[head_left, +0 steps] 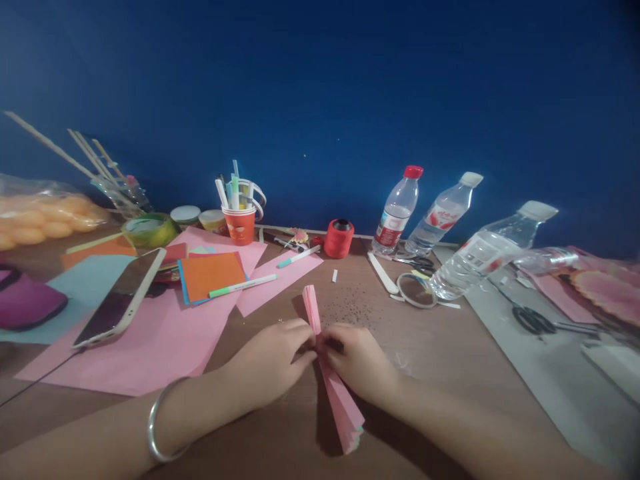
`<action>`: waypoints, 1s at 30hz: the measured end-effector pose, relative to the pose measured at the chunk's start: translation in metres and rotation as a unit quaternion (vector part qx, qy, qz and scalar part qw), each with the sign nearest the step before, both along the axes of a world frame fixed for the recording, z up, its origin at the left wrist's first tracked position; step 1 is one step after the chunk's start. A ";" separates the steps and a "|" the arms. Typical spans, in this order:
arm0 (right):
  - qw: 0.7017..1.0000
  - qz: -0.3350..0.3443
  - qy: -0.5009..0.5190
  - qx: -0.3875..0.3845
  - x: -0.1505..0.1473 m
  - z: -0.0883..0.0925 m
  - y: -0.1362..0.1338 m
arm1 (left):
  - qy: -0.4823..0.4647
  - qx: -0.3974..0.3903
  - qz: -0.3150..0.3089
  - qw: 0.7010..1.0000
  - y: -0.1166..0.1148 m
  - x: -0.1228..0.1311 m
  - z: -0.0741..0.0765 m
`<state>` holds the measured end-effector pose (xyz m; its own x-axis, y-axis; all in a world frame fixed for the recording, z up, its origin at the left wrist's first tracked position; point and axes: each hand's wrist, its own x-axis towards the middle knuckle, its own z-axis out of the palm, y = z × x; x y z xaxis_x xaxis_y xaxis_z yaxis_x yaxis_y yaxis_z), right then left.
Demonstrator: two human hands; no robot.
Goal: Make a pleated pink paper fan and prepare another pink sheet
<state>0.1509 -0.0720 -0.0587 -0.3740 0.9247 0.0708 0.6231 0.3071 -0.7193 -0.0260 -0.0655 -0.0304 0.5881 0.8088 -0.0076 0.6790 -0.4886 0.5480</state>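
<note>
— Where is the paper, and what is holding it?

— I see the pleated pink paper (343, 404) lying on the wooden table (440, 360), front and centre, running from a narrow upper end down to a wider fanned end nearest the camera. Both hands meet at its middle. The left hand (273, 360) comes in from the lower left, knuckles up, with its fingers curled shut and pinching the folds. The right hand (357, 360) mirrors it from the lower right, fingers closed on the same spot. The fingertips of the two hands nearly touch across the strip. Both forearms lie low over the table, and the left wrist carries a plain metal bangle (160, 423).

— What is the paper like?

— It's thin, matte and folded accordion-style into a tight stack of sharp creases, with a sliver of green at the bottom edge.

— And around it?

— Just left lies a large flat pink sheet (150, 353) with a phone (123, 297) resting on it at a slant, its screen dark and glossy. Beyond that there's an orange square of paper (213, 273) and a slim green-capped marker (243, 285). Further back, near the blue wall, stand an orange paper cup (240, 225) full of pens and a red spool of thread (339, 238). To the right are three clear plastic bottles — the nearest bottle (493, 253) leans over beside a round tape ring (416, 290). Black scissors (535, 321) lie on a grey mat at the far right.
</note>
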 end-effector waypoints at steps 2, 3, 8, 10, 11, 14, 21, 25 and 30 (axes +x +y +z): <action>1.000 -0.001 0.002 -0.002 0.000 0.000 0.000 | -0.008 -0.030 0.019 0.999 0.000 0.002 -0.007; 1.000 -0.001 0.003 -0.005 0.000 0.000 0.000 | -0.009 -0.038 0.025 0.999 0.000 0.003 -0.010; 1.000 0.006 0.003 -0.012 0.001 0.001 -0.001 | -0.001 -0.023 0.023 0.999 0.004 0.002 -0.016; 1.000 0.009 0.003 -0.014 0.001 0.002 -0.001 | -0.006 -0.028 0.025 0.999 0.004 0.001 -0.017; 1.000 0.010 0.004 -0.014 0.001 0.002 -0.001 | -0.010 -0.034 0.027 0.999 0.004 0.001 -0.017; 1.000 0.007 0.011 -0.017 0.001 0.003 -0.001 | -0.035 -0.048 0.041 0.997 0.004 0.001 -0.016; 0.999 -0.006 0.031 -0.041 0.002 0.002 -0.002 | -0.079 -0.078 0.061 0.992 0.006 0.002 -0.015; 0.997 -0.014 0.052 -0.054 0.003 0.002 -0.002 | -0.085 -0.089 0.078 0.989 0.007 0.002 -0.016; 0.997 -0.019 0.055 -0.051 0.004 0.001 -0.003 | -0.093 -0.095 0.083 0.988 0.007 0.003 -0.015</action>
<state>0.1545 -0.0751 -0.0572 -0.3332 0.9427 0.0149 0.5481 0.2065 -0.8106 -0.0231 -0.0585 -0.0457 0.4532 0.8884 -0.0732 0.6195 -0.2549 0.7425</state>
